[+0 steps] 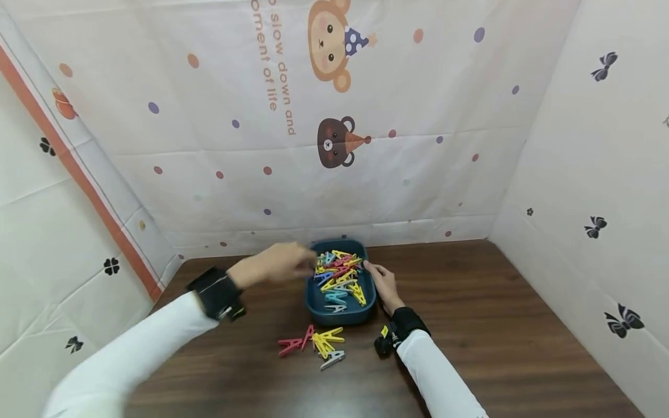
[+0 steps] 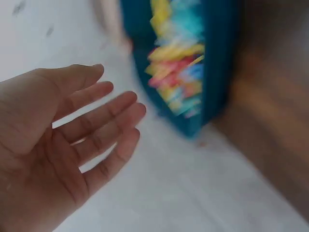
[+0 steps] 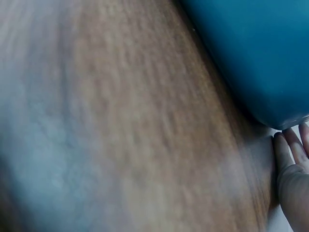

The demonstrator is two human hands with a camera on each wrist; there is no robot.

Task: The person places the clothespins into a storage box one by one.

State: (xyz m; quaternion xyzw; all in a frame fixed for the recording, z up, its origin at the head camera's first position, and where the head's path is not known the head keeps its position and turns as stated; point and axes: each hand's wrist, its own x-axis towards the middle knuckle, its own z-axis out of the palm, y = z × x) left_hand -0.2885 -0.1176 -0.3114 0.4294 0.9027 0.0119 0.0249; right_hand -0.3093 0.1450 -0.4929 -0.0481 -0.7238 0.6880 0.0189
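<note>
A dark blue plastic bin (image 1: 342, 319) stands on the table, with many coloured clothespins (image 1: 340, 273) heaped in it, yellow, red, blue, teal and grey. My left hand (image 1: 277, 262) hovers at the bin's left rim, blurred. In the left wrist view that same hand (image 2: 72, 130) has its fingers spread loosely, nothing in them, beside the bin (image 2: 219, 63). On the right side of the bin, my right hand (image 1: 384, 285) touches the rim. The right wrist view shows its fairly straight fingers (image 3: 295, 145) right at the bin's edge (image 3: 256, 58).
In front of the bin lies a small group of loose clothespins: red ones (image 1: 290, 346), yellow ones (image 1: 325, 342) and a grey one (image 1: 332, 360). The brown wooden table (image 1: 470, 325) meets a printed white cloth (image 1: 407, 191) behind, with more cloth at both sides.
</note>
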